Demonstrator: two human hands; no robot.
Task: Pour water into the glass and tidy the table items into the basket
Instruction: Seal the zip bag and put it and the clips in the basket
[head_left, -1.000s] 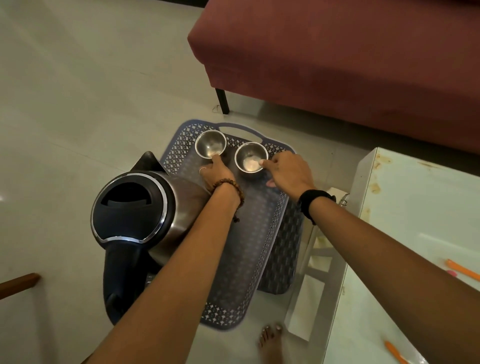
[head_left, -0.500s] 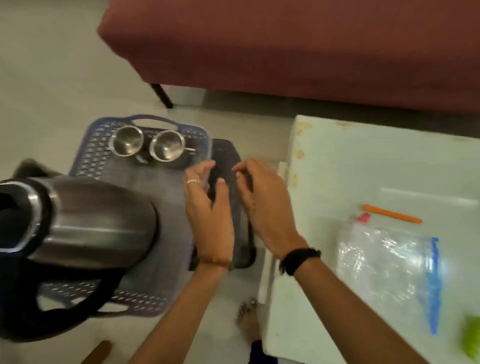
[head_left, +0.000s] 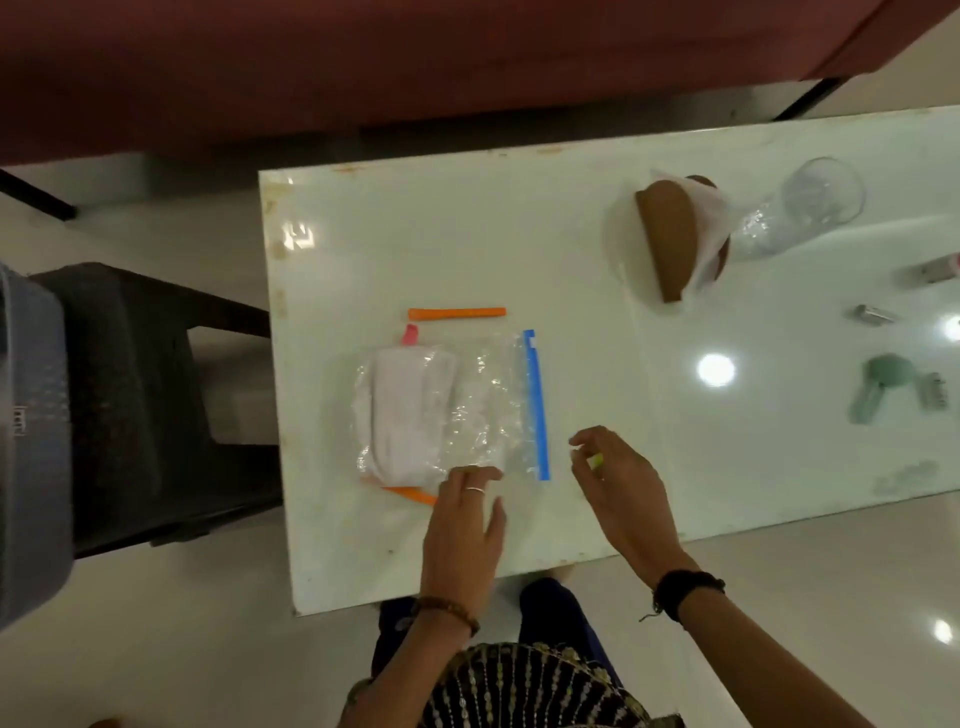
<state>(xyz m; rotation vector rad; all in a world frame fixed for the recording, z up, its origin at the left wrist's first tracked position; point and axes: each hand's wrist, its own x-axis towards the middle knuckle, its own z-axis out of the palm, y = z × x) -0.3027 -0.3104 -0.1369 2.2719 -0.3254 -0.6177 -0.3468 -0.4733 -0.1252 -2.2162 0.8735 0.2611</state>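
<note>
A clear zip bag (head_left: 447, 410) with a blue seal strip and white contents lies on the white table (head_left: 571, 234). My left hand (head_left: 462, 525) is open, its fingertips touching the bag's near edge. My right hand (head_left: 618, 483) hovers open just right of the blue strip, over a small yellow-green thing that it mostly hides. An orange stick (head_left: 456, 313) lies beyond the bag, and another orange stick (head_left: 413, 493) pokes out under its near side. A clear glass (head_left: 800, 208) lies tipped at the far right. The grey-blue basket (head_left: 26, 441) shows at the left edge.
A brown napkin holder (head_left: 670, 239) with white napkins stands near the glass. Small metal items (head_left: 875, 314) and a pale green tool (head_left: 878, 389) lie at the right. A dark stool (head_left: 150, 405) stands left of the table. A red sofa (head_left: 363, 57) runs behind.
The view has swung right from the basket with the steel cups and kettle to the table. Both hands left the basket and now reach over the zip bag.
</note>
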